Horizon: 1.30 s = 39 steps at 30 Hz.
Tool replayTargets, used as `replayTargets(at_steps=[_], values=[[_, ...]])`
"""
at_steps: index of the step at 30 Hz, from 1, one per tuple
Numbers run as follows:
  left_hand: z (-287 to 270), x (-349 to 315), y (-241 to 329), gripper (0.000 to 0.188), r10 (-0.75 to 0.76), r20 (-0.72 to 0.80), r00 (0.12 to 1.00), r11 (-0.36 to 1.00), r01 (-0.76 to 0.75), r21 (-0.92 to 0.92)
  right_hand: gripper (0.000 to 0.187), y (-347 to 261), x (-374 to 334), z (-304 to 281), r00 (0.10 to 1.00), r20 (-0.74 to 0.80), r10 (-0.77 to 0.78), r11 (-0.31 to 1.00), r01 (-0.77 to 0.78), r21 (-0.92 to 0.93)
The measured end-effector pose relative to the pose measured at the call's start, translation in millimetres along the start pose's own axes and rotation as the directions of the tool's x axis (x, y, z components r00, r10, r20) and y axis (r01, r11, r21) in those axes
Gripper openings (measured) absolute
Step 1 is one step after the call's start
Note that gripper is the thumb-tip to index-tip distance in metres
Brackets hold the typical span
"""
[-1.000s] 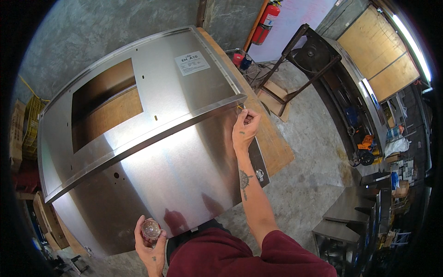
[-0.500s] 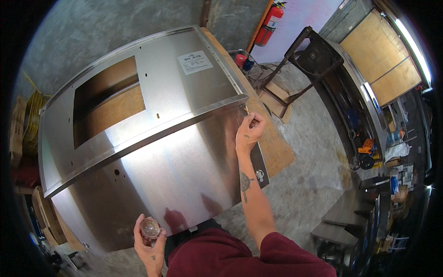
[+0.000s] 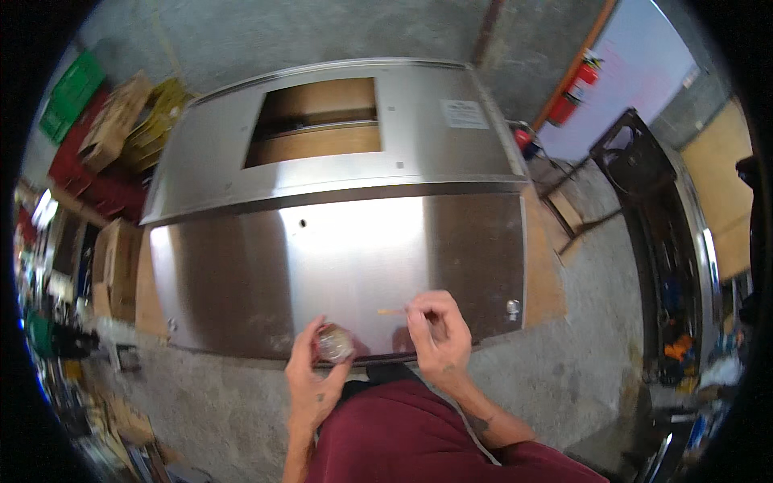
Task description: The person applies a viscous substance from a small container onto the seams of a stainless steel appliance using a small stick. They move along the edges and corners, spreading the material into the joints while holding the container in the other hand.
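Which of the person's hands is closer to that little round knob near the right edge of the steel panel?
Right. The right hand sits just left of the knob; the left hand, holding a small round container, is farther left.

The metal panel (image 3: pixel 338 241) lies on the counter (image 3: pixel 543 274); a fire extinguisher (image 3: pixel 576 88) stands behind it, to the right.

Wooden bench (image 3: pixel 544 274) carrying a steel panel

A large stainless sheet-metal panel (image 3: pixel 338 241) lies flat on it, just ahead of both hands, its rectangular cutout at the far side.
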<state>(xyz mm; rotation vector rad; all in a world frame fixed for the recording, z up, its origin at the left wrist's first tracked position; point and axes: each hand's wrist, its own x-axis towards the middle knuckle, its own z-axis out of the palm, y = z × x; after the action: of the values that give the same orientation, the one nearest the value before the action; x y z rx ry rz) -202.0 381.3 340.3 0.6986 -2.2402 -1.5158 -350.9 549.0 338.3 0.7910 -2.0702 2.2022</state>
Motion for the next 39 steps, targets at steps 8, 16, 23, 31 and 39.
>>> replayTargets(at_steps=[8, 16, 23, 31, 39], values=[[-28.8, -97.9, 7.7, 0.076, 0.157, -0.105, 0.982, 0.986, -0.149, 0.078, 0.018, -67.8, -83.3, 27.3, 0.909, 0.393, -0.138, 0.955, 0.228, -0.192], [-23.5, -181.3, 12.7, 0.079, 0.148, -0.132, 0.98, 0.988, -0.14, 0.062, 0.018, -91.3, -138.7, 15.1, 0.845, 0.509, -0.166, 0.938, 0.294, -0.183], [17.0, -184.3, 19.8, 0.076, 0.185, -0.115, 0.976, 0.983, -0.185, 0.013, 0.018, -102.8, -140.0, -29.8, 0.896, 0.397, -0.2, 0.936, 0.295, -0.192], [108.5, -137.4, 41.4, 0.076, 0.034, 0.028, 0.999, 0.998, -0.032, -0.048, 0.015, -73.6, -83.8, -133.1, 0.989, 0.012, -0.146, 0.974, 0.146, -0.175], [246.7, -60.3, 95.4, 0.074, -0.122, 0.049, 0.991, 0.979, 0.128, -0.159, 0.009, 31.8, 29.6, -272.8, 0.928, -0.368, -0.062, 0.998, 0.049, -0.047]])
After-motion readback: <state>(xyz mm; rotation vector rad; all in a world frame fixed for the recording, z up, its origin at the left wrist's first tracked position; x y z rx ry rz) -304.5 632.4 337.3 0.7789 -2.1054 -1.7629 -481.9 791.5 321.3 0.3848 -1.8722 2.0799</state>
